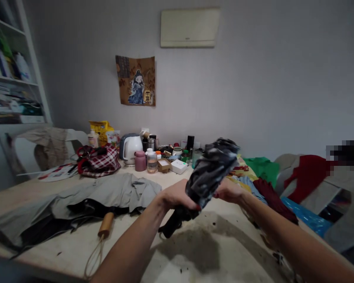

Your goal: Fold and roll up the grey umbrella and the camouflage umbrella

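Observation:
A dark folded umbrella point(214, 169) is held tilted above the table, its loosely gathered patterned canopy pointing up and to the right. My left hand point(178, 194) is closed round its lower part, just above the black handle point(174, 222), which points down to the left. On the canopy's right side is my right hand point(228, 190), its fingers curled against the fabric and partly hidden behind it. Under the umbrella a shadow falls on the pale tabletop point(224, 255).
Left lie a grey garment point(106, 190) and a whisk with wooden handle point(106, 225). Behind stand a white kettle point(131, 148), a pink jar point(140, 161) and small boxes point(179, 166). Clothes point(273, 196) and blue plastic point(306, 216) pile up at right; someone sits beyond.

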The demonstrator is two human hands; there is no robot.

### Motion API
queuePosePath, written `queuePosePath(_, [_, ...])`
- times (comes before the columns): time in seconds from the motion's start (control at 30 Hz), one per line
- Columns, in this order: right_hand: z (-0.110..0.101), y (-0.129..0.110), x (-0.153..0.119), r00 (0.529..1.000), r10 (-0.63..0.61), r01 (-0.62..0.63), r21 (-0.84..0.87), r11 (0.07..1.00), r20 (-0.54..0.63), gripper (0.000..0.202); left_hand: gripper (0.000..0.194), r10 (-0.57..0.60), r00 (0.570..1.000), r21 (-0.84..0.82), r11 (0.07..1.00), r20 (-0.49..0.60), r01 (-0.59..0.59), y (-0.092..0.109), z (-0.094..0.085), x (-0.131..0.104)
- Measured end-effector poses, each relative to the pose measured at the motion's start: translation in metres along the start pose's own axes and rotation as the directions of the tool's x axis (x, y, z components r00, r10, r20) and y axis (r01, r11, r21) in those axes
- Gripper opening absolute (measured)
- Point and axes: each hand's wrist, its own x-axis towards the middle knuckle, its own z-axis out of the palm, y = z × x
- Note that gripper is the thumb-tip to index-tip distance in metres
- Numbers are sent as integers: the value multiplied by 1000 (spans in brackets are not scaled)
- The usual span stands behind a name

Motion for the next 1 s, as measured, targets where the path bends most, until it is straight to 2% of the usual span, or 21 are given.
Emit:
queuePosePath(0.07, [6,3,0,1000,-18,18,16,1000,-5,39,34,-27,998,-135,991,-65,18,-1,-4,3])
queuePosePath(0.13, [9,1,2,995,-61,62,11,998,-74,40,35,-75,990,-188,981,-119,52,-1,-5,5])
queuePosePath(0.27, [14,3,6,969,-76,82,17,996,-235,46,54,-81,971,-236,971,-226,27,3,-6,6])
queuePosePath(0.37, [22,10,6,970,-31,50,75,996,-241,52,60,-40,964,-238,971,-261,-24,6,-8,1])
queuePosePath(0.53, [38,4,0,976,51,10,278,960,-210,54,47,33,961,-211,973,-276,-94,7,-17,-3])
queuePosePath(0.67, [48,-14,-7,970,-26,89,255,963,-241,48,41,-38,925,-185,982,-378,-35,4,-18,5])
queuePosePath(0.73, [53,-20,-7,955,-74,131,185,974,-287,46,37,-71,893,-130,991,-444,15,1,-14,10])
queuePosePath(0.8, [59,-24,-5,938,-85,139,140,980,-336,45,31,-49,853,-26,999,-520,42,-3,-10,15])
queuePosePath(0.9, [65,-25,-2,917,-101,139,72,988,-386,42,22,76,797,214,974,-600,68,-9,-7,19])
queuePosePath(1.0, [68,-27,-3,922,-154,163,-4,987,-354,35,21,206,763,421,902,-612,94,-12,-7,21])
